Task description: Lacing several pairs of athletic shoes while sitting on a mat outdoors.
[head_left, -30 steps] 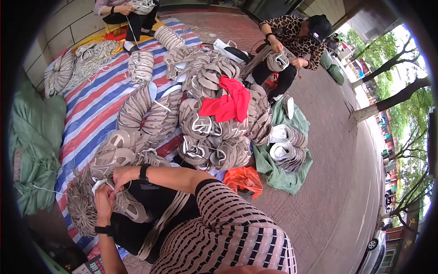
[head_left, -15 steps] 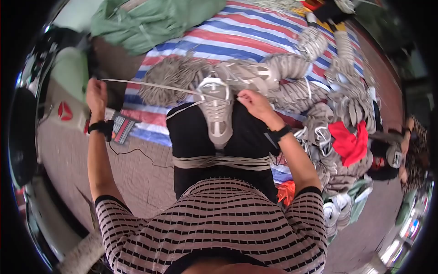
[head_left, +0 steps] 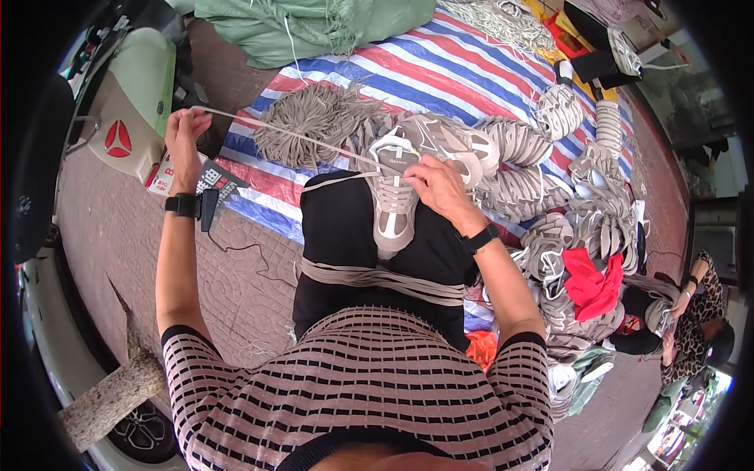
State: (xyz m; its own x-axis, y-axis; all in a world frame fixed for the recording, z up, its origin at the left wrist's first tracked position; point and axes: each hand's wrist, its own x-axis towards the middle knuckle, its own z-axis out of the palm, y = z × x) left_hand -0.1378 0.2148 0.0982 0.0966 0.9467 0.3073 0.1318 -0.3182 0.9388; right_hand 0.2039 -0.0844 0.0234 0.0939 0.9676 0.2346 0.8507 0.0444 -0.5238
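One beige shoe (head_left: pixel 393 208) sits on the person's lap, over the black trousers (head_left: pixel 338 224), its toe pointing toward the body and its opening facing away. The left hand (head_left: pixel 186 137) is raised well out to the side, thumb and fingers pinched on a pale lace (head_left: pixel 287 136), which runs taut down to the upper part of the shoe. The right hand (head_left: pixel 438 187) is at the shoe's right side, fingers bent in close to the laced part; whether they grip a lace, I cannot tell. A second strand of lace (head_left: pixel 338 180) lies across the left thigh and reaches the shoe. Nearer the body, a bundle of laces (head_left: pixel 377 280) stretches across both thighs.

Just beyond the lap, a heap of laces (head_left: pixel 310 129) lies on a striped sheet (head_left: pixel 267 216), next to more beige shoes (head_left: pixel 452 145). To the right, a red cloth (head_left: pixel 591 284) lies on a pile of shoes, with an orange bag (head_left: pixel 481 349) near it. A green sack (head_left: pixel 314 31) lies at the sheet's far edge.
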